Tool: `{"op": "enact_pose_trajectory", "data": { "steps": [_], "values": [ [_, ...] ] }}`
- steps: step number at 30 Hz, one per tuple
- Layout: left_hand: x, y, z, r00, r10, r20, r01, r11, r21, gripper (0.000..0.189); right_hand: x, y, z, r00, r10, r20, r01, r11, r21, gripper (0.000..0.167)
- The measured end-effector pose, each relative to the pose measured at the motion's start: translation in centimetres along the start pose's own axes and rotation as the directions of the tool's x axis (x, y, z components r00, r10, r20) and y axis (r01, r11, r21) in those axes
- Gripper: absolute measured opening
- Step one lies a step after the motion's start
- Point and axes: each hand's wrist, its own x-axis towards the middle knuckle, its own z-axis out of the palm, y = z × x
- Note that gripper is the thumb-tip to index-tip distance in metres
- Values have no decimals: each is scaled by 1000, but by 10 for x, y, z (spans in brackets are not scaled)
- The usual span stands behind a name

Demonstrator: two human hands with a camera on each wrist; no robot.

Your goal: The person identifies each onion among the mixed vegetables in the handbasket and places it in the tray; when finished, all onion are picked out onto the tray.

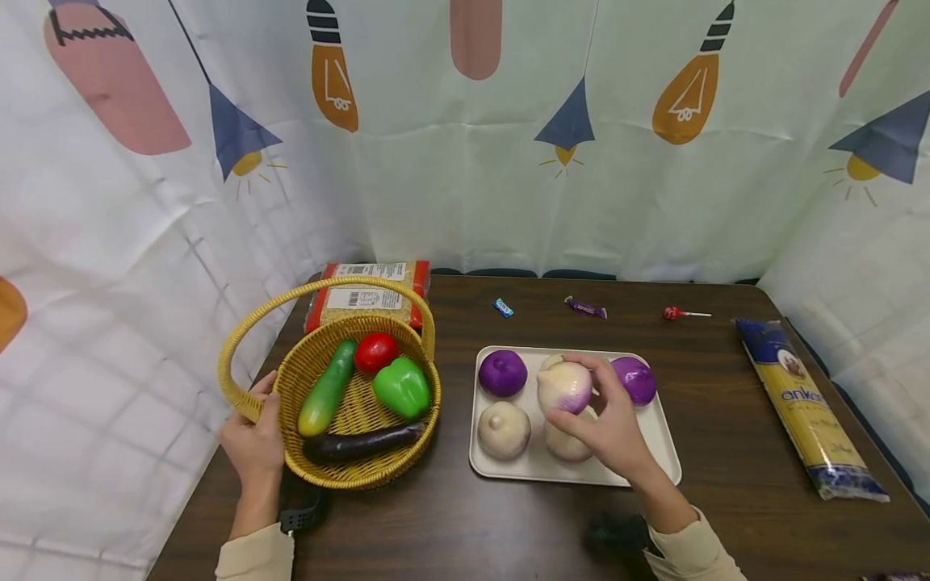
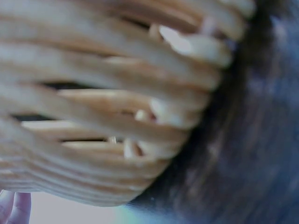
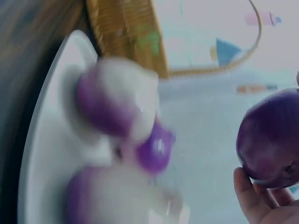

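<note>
At the left, my left hand (image 1: 254,440) grips the yellow wicker basket (image 1: 291,367) by its side, where the handle meets the rim. Inside lie a cucumber (image 1: 327,391), a tomato (image 1: 375,353), a green bell pepper (image 1: 403,388) and an eggplant (image 1: 363,444). My right hand (image 1: 610,420) holds a white and purple turnip (image 1: 563,387) between thumb and fingers, above the white tray (image 1: 454,476); its purple underside shows in the right wrist view. On the tray sit white-topped turnips (image 1: 504,430) and purple round ones (image 1: 503,374), some partly hidden by the hand.
Behind the basket lie red-edged grain packs (image 1: 363,298). Small wrapped candies (image 1: 585,307) and a red lollipop (image 1: 676,312) lie along the back of the table. A long yellow and blue pasta packet (image 1: 810,407) is at the right. A patterned curtain (image 1: 465,177) hangs behind.
</note>
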Motion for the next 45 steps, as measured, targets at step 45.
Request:
{"op": "enact_pose_trajectory", "data": {
  "steps": [45],
  "values": [
    [0, 1, 1, 1000, 19, -19, -19, 1000, 10, 26, -59, 83, -115, 954, 280, 103, -207, 869, -450, 73]
  ]
}}
